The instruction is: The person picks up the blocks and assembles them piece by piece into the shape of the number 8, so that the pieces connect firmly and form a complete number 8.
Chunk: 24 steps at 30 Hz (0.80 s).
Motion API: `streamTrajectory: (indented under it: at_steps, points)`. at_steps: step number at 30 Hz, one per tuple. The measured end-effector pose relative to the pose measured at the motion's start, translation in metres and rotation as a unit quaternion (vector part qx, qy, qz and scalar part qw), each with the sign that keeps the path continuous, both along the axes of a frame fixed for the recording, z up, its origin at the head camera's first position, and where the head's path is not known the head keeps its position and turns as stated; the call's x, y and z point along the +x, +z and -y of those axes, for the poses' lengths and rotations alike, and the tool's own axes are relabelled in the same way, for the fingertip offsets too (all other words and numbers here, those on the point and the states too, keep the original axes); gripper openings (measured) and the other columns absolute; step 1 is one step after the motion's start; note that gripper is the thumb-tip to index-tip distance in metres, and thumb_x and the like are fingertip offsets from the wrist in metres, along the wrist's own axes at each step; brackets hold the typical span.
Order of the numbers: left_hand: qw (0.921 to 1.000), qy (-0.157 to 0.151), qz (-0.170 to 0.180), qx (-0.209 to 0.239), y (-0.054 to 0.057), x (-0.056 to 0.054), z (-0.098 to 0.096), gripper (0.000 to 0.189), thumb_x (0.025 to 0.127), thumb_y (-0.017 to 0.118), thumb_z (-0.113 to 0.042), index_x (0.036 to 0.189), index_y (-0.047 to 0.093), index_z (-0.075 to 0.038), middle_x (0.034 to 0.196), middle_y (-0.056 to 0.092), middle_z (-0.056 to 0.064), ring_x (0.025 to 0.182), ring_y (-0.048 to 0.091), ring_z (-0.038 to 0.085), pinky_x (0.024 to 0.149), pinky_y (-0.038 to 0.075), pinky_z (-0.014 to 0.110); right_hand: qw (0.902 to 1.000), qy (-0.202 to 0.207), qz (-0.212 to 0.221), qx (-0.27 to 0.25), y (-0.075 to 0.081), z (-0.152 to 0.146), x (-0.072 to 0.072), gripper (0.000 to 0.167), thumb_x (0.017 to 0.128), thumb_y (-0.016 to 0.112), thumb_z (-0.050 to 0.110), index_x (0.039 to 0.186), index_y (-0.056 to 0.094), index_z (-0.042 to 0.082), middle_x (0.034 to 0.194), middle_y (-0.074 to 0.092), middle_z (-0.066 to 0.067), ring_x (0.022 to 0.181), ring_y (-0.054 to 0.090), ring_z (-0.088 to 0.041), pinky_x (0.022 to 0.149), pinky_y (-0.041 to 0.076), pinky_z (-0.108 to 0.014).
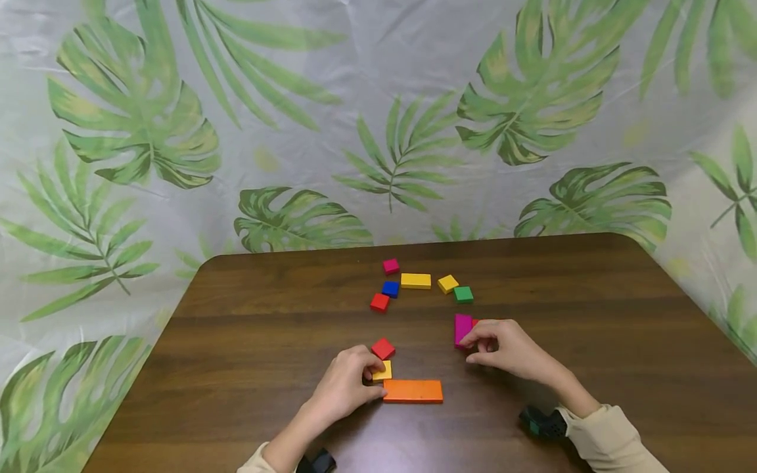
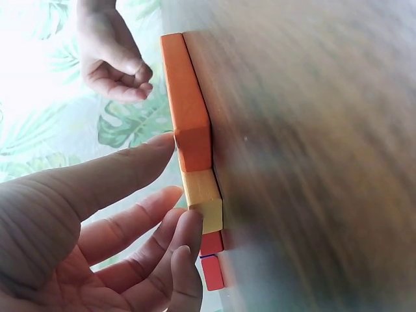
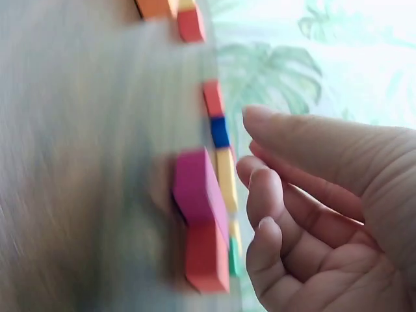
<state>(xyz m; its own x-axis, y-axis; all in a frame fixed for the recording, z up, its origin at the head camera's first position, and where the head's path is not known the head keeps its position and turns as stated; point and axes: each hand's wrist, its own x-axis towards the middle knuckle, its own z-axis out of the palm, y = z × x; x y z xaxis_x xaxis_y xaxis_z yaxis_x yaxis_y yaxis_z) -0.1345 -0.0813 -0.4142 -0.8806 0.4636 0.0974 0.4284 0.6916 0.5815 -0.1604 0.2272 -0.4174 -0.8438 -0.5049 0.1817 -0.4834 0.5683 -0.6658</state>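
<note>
My left hand point(image 1: 349, 383) is at the near middle of the table, its thumb at the left end of a long orange block point(image 1: 412, 391). Its fingertips touch a small yellow block point(image 2: 203, 188) that lies against the orange one. A red block point(image 1: 383, 349) sits just beyond the yellow. Over to the right, my right hand point(image 1: 510, 345) hovers beside a magenta block point(image 1: 463, 328), its fingers loosely bent. In the right wrist view, that hand holds nothing and a gap separates it from the magenta block. A red block point(image 3: 208, 257) adjoins the magenta one, partly hidden in the head view.
Farther back lie a red block point(image 1: 380, 302), a blue block point(image 1: 390, 289), a crimson block point(image 1: 391, 266), a long yellow block point(image 1: 416, 281), a yellow square block point(image 1: 448, 284) and a green block point(image 1: 464, 294). A leaf-patterned cloth point(image 1: 396, 151) hangs behind the brown table point(image 1: 248, 328).
</note>
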Motion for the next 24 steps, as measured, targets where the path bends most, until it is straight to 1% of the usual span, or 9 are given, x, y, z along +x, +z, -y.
streamTrajectory:
  at_steps: [2, 5, 8, 11, 15, 20, 24]
  points:
    - [1.0, 0.0, -0.003, -0.003, 0.001, 0.0, 0.0, 0.026, 0.065, 0.085, -0.016, 0.084, 0.069, -0.008, 0.078, 0.06, 0.0, 0.068, 0.052, 0.005, 0.062, 0.042, 0.015, 0.999, -0.037, -0.025, 0.007, 0.001, -0.006, -0.003, 0.017, 0.074, 0.077, 0.012, 0.09, 0.071, 0.009, 0.074, 0.06, 0.005, 0.063, 0.044, 0.004, 0.056, 0.042, -0.017]
    - [0.9999, -0.001, -0.007, -0.009, 0.001, 0.0, 0.0, 0.026, 0.065, 0.085, -0.017, 0.084, 0.07, -0.008, 0.078, 0.06, -0.001, 0.068, 0.052, 0.005, 0.062, 0.042, 0.015, 0.9947, -0.09, -0.046, 0.019, 0.003, -0.013, -0.005, 0.017, 0.074, 0.077, 0.009, 0.09, 0.071, 0.008, 0.075, 0.059, 0.005, 0.063, 0.044, 0.004, 0.056, 0.04, -0.017]
    - [0.9999, -0.002, -0.008, -0.012, 0.001, 0.0, 0.0, 0.026, 0.065, 0.085, -0.017, 0.084, 0.07, -0.008, 0.078, 0.06, -0.001, 0.069, 0.052, 0.005, 0.062, 0.042, 0.015, 0.9896, -0.131, -0.052, 0.029, 0.004, -0.017, -0.006, 0.021, 0.074, 0.076, 0.006, 0.095, 0.07, 0.006, 0.081, 0.062, -0.001, 0.065, 0.045, 0.002, 0.057, 0.04, -0.018]
    - [0.9999, -0.004, -0.004, -0.015, 0.001, 0.0, -0.001, 0.026, 0.066, 0.085, -0.018, 0.085, 0.07, -0.008, 0.079, 0.06, -0.001, 0.069, 0.052, 0.004, 0.062, 0.042, 0.015, 0.984, -0.163, -0.056, 0.044, 0.001, -0.021, -0.006, 0.028, 0.074, 0.075, 0.005, 0.101, 0.069, 0.004, 0.089, 0.065, -0.006, 0.068, 0.049, -0.002, 0.057, 0.04, -0.019]
    - [0.9998, -0.006, -0.004, -0.02, 0.001, 0.001, -0.002, 0.027, 0.066, 0.085, -0.019, 0.086, 0.07, -0.008, 0.079, 0.059, -0.002, 0.069, 0.051, 0.003, 0.062, 0.042, 0.015, 0.9802, -0.179, -0.057, 0.062, -0.004, -0.024, -0.008, 0.031, 0.074, 0.075, 0.006, 0.104, 0.067, 0.003, 0.095, 0.065, -0.008, 0.073, 0.052, -0.009, 0.058, 0.04, -0.019]
    - [0.9998, -0.006, -0.007, -0.016, 0.001, 0.001, 0.0, 0.027, 0.066, 0.085, -0.018, 0.085, 0.07, -0.008, 0.08, 0.06, -0.001, 0.069, 0.051, 0.004, 0.062, 0.042, 0.015, 0.9819, -0.17, -0.041, 0.073, -0.008, -0.024, -0.011, 0.031, 0.075, 0.074, 0.008, 0.105, 0.067, 0.003, 0.095, 0.066, -0.008, 0.073, 0.052, -0.007, 0.06, 0.041, -0.019]
    - [0.9999, -0.007, -0.008, -0.01, 0.0, 0.001, 0.001, 0.026, 0.066, 0.084, -0.018, 0.085, 0.07, -0.008, 0.08, 0.06, 0.0, 0.069, 0.052, 0.004, 0.062, 0.043, 0.015, 0.9827, -0.168, -0.034, 0.071, -0.009, -0.023, -0.012, 0.031, 0.075, 0.074, 0.008, 0.105, 0.067, 0.002, 0.094, 0.067, -0.009, 0.071, 0.052, -0.007, 0.06, 0.041, -0.02]
